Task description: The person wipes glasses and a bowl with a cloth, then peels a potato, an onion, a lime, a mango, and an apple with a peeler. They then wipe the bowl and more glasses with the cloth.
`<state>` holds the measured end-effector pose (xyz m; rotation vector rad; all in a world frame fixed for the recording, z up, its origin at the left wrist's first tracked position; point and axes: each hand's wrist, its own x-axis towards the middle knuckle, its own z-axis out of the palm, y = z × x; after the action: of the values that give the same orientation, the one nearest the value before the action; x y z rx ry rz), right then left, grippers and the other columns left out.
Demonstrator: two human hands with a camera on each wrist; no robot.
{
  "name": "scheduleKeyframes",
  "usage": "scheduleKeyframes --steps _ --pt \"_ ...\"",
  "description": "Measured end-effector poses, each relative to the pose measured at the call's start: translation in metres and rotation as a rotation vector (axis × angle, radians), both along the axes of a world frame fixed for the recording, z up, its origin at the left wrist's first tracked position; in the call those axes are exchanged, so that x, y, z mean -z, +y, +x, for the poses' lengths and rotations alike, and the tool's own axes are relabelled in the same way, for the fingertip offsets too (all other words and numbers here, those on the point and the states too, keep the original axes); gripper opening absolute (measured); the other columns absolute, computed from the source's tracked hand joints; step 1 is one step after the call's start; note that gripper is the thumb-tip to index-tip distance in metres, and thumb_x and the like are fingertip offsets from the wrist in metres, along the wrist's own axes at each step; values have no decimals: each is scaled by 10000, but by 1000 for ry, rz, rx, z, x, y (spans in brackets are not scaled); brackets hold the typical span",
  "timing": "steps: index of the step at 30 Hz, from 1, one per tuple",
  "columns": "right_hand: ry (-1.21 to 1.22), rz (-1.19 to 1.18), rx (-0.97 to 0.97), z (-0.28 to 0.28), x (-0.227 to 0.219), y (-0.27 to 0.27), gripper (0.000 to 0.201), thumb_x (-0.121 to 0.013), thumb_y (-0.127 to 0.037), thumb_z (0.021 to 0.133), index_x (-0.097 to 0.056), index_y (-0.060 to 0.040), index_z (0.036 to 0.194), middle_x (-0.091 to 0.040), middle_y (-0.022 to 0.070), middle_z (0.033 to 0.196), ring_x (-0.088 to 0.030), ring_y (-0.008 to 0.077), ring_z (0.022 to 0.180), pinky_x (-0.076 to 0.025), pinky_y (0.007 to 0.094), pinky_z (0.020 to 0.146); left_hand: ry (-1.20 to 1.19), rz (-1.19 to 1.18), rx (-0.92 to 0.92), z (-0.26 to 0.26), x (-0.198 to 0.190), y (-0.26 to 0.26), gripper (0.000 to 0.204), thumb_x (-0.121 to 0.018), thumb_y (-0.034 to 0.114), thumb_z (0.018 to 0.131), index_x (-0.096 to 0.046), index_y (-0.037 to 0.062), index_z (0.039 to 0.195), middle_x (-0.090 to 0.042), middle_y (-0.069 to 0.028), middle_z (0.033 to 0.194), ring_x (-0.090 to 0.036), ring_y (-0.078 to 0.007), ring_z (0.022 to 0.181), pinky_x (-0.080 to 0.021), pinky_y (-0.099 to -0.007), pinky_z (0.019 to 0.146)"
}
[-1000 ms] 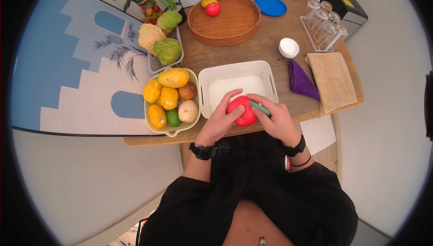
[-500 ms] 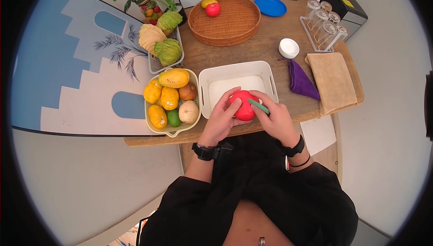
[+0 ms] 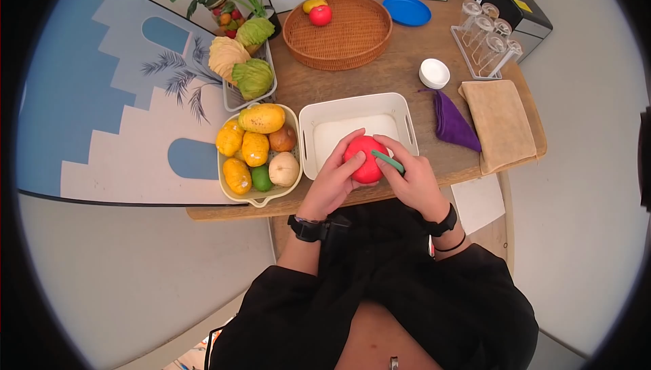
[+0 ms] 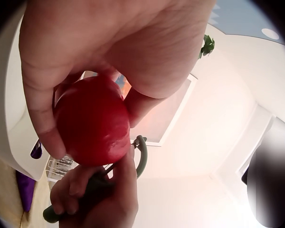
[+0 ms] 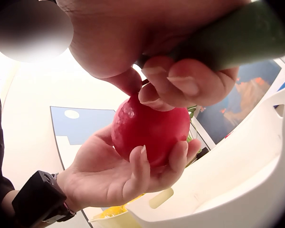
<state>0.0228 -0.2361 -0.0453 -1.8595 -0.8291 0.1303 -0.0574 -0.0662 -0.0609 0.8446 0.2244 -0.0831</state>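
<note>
A round red fruit [image 3: 367,160] is held just over the near edge of the white basin [image 3: 410,114]. My left hand [image 3: 330,183] grips it from the left, fingers curled round it in the left wrist view. A green-handled tool [image 3: 388,160], seen as a peeler-like shape in the left wrist view, is in my right hand [image 3: 418,183]. The right fingers curl round its green handle [image 5: 242,38], with thumb and fingertips at the top of the fruit [image 5: 149,130]. The tool's blade is mostly hidden by the fingers.
Left of the basin stands a cream basket [image 3: 296,183] of yellow and other produce. Behind are a wicker tray [image 3: 339,64], a blue plate [image 3: 407,11] and a white bowl [image 3: 434,72]. A purple cloth [image 3: 453,122], a tan cloth [image 3: 498,122] and racked glasses lie right.
The fruit and both hands rose slightly away from the body, then shifted a little left. The fruit has turned somewhat in the left hand. Both grips persist.
</note>
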Motion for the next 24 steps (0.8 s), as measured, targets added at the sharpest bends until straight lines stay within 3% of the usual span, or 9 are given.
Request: scheduleKeyframes --steps 6,12,15,18,24 --pt "74 -49 7 2 2 -4 331 -653 -173 939 -580 -114 1256 -639 207 725 -666 420 684 -508 411 586 24 -7 12 -2 5 -2 535 -593 202 1033 -357 150 1511 -492 -113 1388 -564 -232 1223 -529 -384 993" --pt "69 -81 13 1 0 -2 390 -659 -171 932 -565 -125 1308 -669 223 789 -675 434 744 -528 416 619 22 95 -67 1 25 -5 387 -524 237 1065 -426 134 1426 -499 -94 1373 -545 -226 1252 -541 -464 974" --pt "28 -33 -3 0 0 -2 405 -662 -173 931 -574 -125 1323 -688 237 856 -679 440 801 -545 417 655 50 25 0 1 10 -1 426 -562 265 1052 -426 118 1428 -512 -89 1372 -584 -226 1201 -574 -427 907" --pt "18 -16 -28 2 -3 -1 395 -663 -175 931 -590 -119 1315 -693 240 886 -681 438 821 -553 415 672 80 -56 26 0 -3 1 417 -547 277 1058 -433 107 1421 -506 -94 1385 -587 -235 1208 -591 -450 882" --pt "55 -51 -25 2 -7 -1 384 -662 -175 933 -597 -120 1307 -691 236 873 -690 420 800 -553 407 663 134 22 -54 -2 15 -4 404 -520 281 1069 -419 110 1421 -498 -90 1381 -575 -232 1230 -599 -438 888"
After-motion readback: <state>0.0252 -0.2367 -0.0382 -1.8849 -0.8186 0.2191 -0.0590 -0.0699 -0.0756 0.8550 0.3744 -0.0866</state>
